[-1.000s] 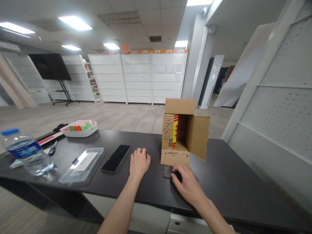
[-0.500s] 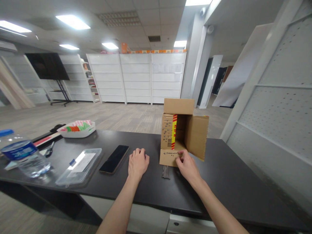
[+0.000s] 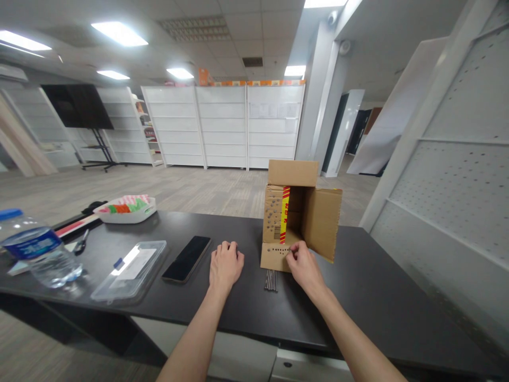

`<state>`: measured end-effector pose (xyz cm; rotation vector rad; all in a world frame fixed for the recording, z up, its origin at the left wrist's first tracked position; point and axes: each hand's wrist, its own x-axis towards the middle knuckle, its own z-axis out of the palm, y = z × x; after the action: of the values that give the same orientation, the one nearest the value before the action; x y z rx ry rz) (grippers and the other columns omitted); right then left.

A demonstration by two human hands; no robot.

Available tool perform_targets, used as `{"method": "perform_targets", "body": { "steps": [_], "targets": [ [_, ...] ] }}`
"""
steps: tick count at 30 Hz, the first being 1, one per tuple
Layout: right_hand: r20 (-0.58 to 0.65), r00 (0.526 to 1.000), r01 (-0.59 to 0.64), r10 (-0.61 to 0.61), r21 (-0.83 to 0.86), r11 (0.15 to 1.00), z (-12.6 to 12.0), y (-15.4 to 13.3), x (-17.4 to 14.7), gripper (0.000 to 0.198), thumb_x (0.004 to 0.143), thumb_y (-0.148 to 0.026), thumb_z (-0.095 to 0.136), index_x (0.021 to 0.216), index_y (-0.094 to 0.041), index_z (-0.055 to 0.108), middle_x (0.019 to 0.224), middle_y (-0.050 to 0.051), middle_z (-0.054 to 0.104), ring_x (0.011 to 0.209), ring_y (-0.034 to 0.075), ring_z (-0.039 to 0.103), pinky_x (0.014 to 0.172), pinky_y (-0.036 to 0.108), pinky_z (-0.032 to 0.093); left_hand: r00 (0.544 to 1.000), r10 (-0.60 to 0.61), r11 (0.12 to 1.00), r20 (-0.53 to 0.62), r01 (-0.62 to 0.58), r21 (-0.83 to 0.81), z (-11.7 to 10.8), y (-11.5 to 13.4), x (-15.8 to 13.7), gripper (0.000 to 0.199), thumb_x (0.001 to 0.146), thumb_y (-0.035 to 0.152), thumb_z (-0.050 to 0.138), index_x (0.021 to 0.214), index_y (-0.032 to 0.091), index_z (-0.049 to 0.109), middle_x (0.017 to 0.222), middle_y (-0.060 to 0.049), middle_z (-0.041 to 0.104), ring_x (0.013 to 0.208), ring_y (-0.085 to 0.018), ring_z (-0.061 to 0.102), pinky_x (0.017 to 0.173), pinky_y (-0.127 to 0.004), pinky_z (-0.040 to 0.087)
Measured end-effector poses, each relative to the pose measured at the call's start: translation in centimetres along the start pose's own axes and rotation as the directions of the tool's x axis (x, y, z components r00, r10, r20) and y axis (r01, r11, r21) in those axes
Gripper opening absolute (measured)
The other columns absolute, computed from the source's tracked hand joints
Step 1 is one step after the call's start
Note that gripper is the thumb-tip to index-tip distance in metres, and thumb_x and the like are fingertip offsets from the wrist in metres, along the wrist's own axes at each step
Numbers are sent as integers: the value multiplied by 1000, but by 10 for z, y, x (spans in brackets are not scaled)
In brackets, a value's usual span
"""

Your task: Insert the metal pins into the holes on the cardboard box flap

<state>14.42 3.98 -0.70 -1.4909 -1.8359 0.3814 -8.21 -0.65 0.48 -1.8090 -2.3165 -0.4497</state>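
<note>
An open cardboard box stands on the desk, its lower front flap hanging toward me. Dotted rows of small dark holes or heads run across that flap. At the flap's right part is my right hand, thumb and fingers pinched together; whatever lies between the tips is too small to make out. Several metal nails or screws lie side by side just in front of the flap. My left hand rests on the desk left of the box, fingers curled, their tips largely hidden.
Left of my left hand lie a black phone and a clear plastic case. Farther left are a water bottle and a white basket with colourful packets. A perforated panel rises on the right beyond the dark desk.
My right hand has shifted very slightly up and left at the flap, fingers still pinched. My left hand, the box and the nails or screws stay where they were.
</note>
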Motion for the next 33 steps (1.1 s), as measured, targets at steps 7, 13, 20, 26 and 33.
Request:
{"method": "perform_targets", "body": {
  "steps": [7, 13, 20, 26, 33],
  "targets": [
    [-20, 1000, -10, 10, -12, 1000, 0, -3, 0, 9, 85, -22, 47, 92, -21, 52, 70, 1, 60, 63, 18, 56, 57, 27, 30, 1000, 3, 1000, 1, -3, -6, -1, 0, 0, 27, 93, 27, 44, 110, 19, 63, 111, -11, 61, 106, -26, 56, 90, -39, 40],
    [-14, 1000, -19, 19, 37, 999, -3, -9, 0, 7, 86, -25, 46, 90, -22, 50, 77, 3, 65, 70, 20, 62, 63, 28, 38, 1000, -8, 1000, 2, 8, -2, -1, 0, 1, 26, 93, 27, 44, 110, 19, 63, 111, -10, 62, 107, -25, 56, 90, -38, 40],
    [-36, 999, 16, -12, 108, 994, -17, -23, -2, 8, 83, -30, 48, 87, -24, 49, 79, 4, 68, 73, 22, 65, 67, 31, 41, 1000, -4, 1000, -3, 4, 2, -1, 1, 0, 26, 93, 27, 45, 109, 19, 63, 111, -10, 62, 106, -26, 57, 90, -39, 40],
    [7, 996, 90, -94, 226, 970, -30, -28, -24, 11, 86, -35, 49, 87, -24, 50, 75, 1, 67, 67, 20, 63, 64, 30, 41, 1000, -4, 1000, 5, 4, -6, -1, 0, 0, 26, 94, 27, 44, 109, 19, 63, 111, -11, 61, 106, -25, 56, 90, -38, 40],
    [171, 965, 170, -197, 162, 972, -20, -8, -69, 8, 92, -28, 45, 88, -24, 50, 76, 0, 61, 68, 18, 58, 65, 30, 40, 1000, -5, 1000, 2, 5, -9, -1, 1, 0, 25, 94, 27, 44, 110, 19, 63, 111, -10, 61, 106, -25, 56, 91, -38, 40]
  ]
}}
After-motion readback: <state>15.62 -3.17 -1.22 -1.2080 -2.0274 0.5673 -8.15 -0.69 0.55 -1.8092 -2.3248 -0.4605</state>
